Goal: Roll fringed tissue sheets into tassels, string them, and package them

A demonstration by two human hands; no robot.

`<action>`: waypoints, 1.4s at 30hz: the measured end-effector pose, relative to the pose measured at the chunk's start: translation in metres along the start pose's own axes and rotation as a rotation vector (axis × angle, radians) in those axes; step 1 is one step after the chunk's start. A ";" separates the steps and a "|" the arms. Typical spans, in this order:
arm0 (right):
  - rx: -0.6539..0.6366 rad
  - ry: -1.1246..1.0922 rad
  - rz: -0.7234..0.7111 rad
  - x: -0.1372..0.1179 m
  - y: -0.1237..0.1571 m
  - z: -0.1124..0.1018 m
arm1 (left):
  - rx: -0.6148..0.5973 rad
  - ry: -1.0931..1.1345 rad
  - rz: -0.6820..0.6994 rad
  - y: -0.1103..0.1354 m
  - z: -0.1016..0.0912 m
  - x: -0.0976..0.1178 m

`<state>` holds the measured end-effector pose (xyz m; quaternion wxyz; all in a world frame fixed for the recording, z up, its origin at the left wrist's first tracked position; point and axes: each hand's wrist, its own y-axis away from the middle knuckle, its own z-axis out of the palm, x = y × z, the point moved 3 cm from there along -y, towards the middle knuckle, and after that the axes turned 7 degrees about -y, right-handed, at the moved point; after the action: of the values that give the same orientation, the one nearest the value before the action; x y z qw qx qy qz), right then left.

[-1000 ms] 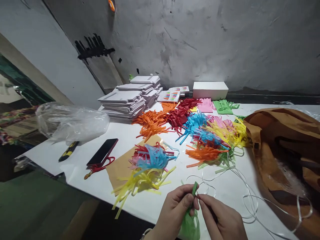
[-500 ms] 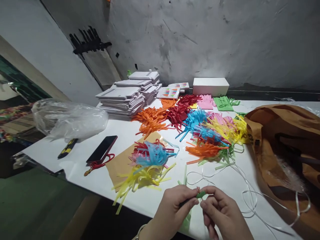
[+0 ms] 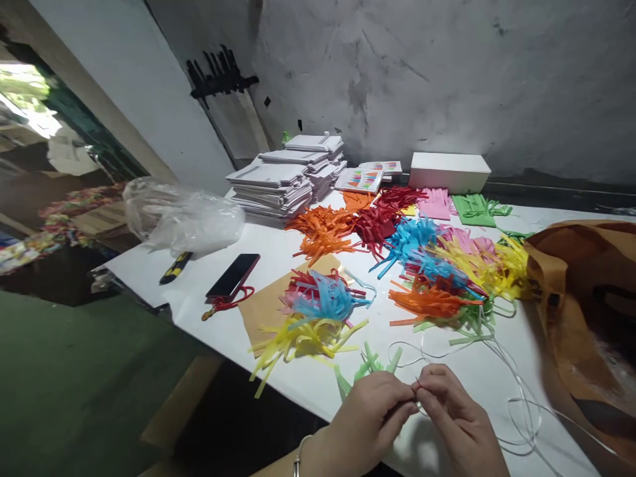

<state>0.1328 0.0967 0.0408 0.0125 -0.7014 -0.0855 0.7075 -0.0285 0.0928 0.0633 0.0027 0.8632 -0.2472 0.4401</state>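
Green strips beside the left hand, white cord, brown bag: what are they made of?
Green strips: likely tissue paper, matte; thin, slightly translucent.
White cord: perhaps plastic ribbon or string; smooth, slight sheen.
Brown bag: probably fabric, dull; soft folds, exact cloth unclear.

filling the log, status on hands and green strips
Left hand, right hand: pinching close together. Green strips showing beyond left hand. Loose white string beside right hand.
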 end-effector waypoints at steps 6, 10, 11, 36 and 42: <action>0.072 -0.246 0.261 0.011 0.008 0.008 | -0.012 0.527 -0.287 0.001 0.007 -0.006; 0.151 -0.239 0.369 0.008 0.014 0.009 | 0.092 0.637 -0.415 0.004 0.009 -0.016; 0.133 -0.218 0.382 0.007 0.015 0.009 | 0.107 0.644 -0.433 0.004 0.010 -0.018; -0.105 -0.329 0.506 0.013 0.016 0.011 | 0.044 0.482 -0.236 0.001 0.007 -0.011; 0.036 -0.126 0.316 0.010 0.017 0.003 | 0.000 0.098 0.030 -0.001 -0.008 -0.001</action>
<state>0.1314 0.0810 0.0286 -0.0916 -0.6600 0.0381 0.7447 -0.0349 0.0959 0.0681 0.0080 0.8369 -0.2595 0.4818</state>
